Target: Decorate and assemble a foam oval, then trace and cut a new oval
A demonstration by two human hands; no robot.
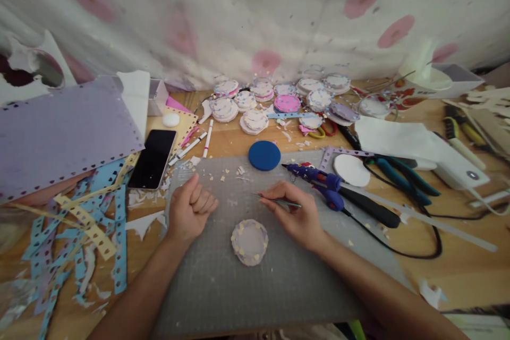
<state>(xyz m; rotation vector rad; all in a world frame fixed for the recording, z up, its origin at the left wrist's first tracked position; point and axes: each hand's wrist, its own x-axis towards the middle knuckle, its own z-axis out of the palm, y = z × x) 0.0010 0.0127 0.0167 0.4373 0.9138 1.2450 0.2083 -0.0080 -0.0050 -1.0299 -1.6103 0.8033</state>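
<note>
My right hand pinches slim, pointed metal tweezers, whose tip points left over the grey cutting mat. Closed in a loose fist, my left hand rests at the mat's left side, and nothing shows in its fingers. Between my forearms lies a round pale disc with a wavy rim and small cream paper bits around it. Tiny cream bits are scattered on the mat beyond my left hand. A blue round disc sits farther back, touching neither hand.
A purple glue gun with its cord, teal pliers and a white disc lie right. Several decorated discs stand along the back. Left are a phone, punched paper strips and a lilac sheet.
</note>
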